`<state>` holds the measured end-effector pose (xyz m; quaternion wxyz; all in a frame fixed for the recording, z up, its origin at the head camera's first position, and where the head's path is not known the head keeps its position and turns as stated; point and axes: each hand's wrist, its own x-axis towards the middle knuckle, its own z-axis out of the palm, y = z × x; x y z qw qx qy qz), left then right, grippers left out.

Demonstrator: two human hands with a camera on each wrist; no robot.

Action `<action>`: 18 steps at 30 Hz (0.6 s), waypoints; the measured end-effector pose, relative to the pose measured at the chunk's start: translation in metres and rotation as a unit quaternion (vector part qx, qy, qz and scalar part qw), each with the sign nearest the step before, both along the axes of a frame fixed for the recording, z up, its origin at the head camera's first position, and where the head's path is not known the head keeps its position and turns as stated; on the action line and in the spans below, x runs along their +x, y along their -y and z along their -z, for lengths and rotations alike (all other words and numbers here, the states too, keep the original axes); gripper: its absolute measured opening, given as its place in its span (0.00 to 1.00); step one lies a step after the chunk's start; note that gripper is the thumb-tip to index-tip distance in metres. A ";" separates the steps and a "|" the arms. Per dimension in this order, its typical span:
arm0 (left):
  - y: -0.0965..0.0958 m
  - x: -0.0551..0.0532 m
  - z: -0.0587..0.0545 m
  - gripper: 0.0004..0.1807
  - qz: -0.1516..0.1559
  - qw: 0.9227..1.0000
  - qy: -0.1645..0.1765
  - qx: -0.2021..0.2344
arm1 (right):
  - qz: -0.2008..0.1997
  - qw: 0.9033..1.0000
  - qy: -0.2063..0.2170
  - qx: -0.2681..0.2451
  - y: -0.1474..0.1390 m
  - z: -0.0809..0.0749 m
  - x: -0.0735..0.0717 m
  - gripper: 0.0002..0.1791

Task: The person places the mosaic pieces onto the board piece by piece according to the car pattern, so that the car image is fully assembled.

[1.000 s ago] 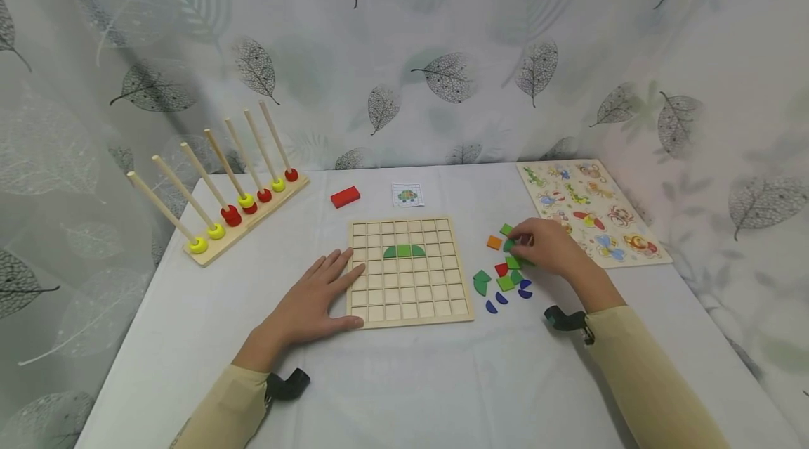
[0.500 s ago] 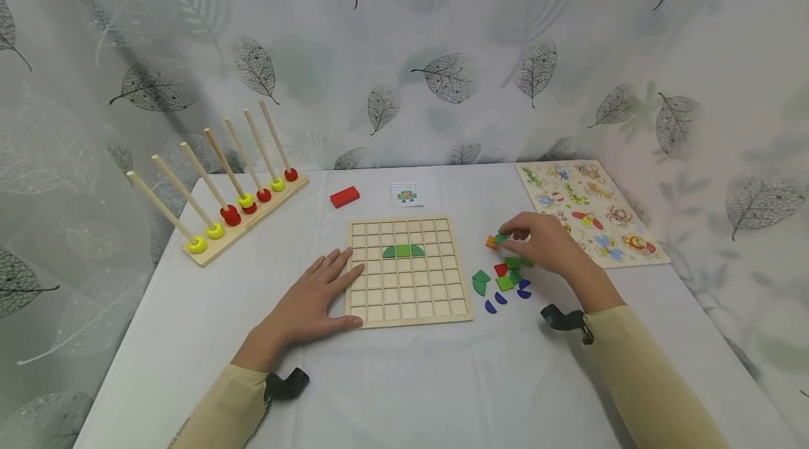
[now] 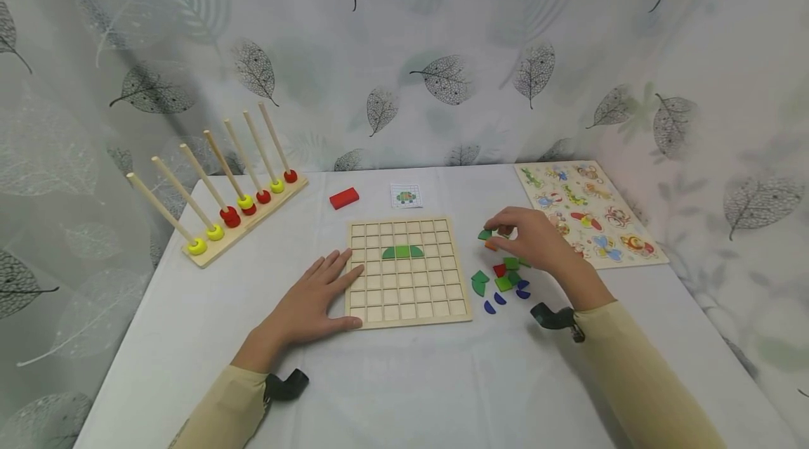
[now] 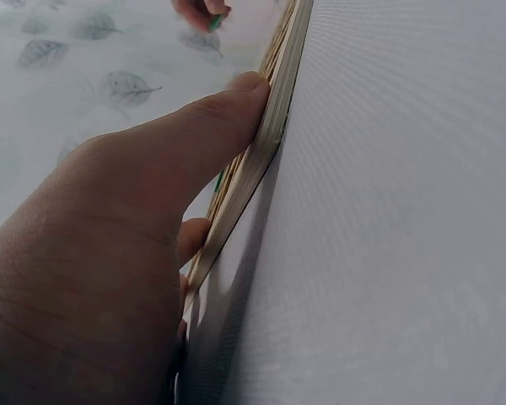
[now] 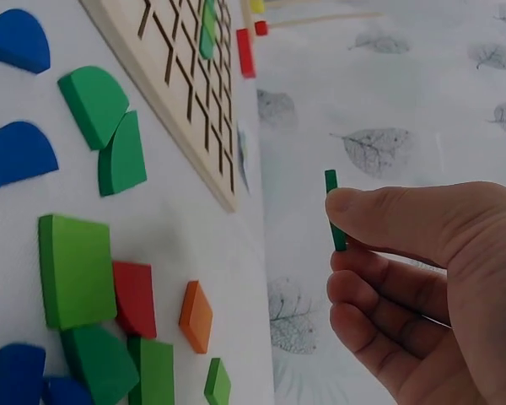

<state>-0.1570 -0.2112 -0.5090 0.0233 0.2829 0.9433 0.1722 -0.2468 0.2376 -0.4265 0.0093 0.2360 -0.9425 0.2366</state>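
My left hand lies with spread fingers along the left edge of a wooden grid board. Its thumb rests on the board's near rim in the left wrist view. A light green square sits in the grid between two dark green quarter-circle pieces. Right of the board, my right hand pinches a dark green piece between thumb and fingertip, raised above the table and seen edge-on from the wrist. Below that hand lie an orange piece, a red piece and several green and blue pieces.
A small pattern card and a red block lie behind the board. At the back left stands a peg rack with red and yellow beads. A wooden animal puzzle lies at the right.
My right hand has picked the dark green piece from the loose pile, lifted it and moved a little left toward the board. My left hand has stayed in place.
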 end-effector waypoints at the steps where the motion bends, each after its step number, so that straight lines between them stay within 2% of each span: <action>1: 0.000 0.000 0.000 0.56 0.000 1.000 0.000 0.001 | -0.002 1.000 0.001 -0.003 0.002 -0.001 0.000 0.12; 9: -0.001 0.000 0.000 0.56 0.003 1.000 -0.003 0.002 | -0.020 0.999 0.015 -0.026 0.013 -0.005 0.001 0.10; 18: 0.000 0.000 0.001 0.56 0.002 1.000 -0.006 -0.005 | -0.045 0.998 0.008 -0.036 0.029 -0.004 0.000 0.12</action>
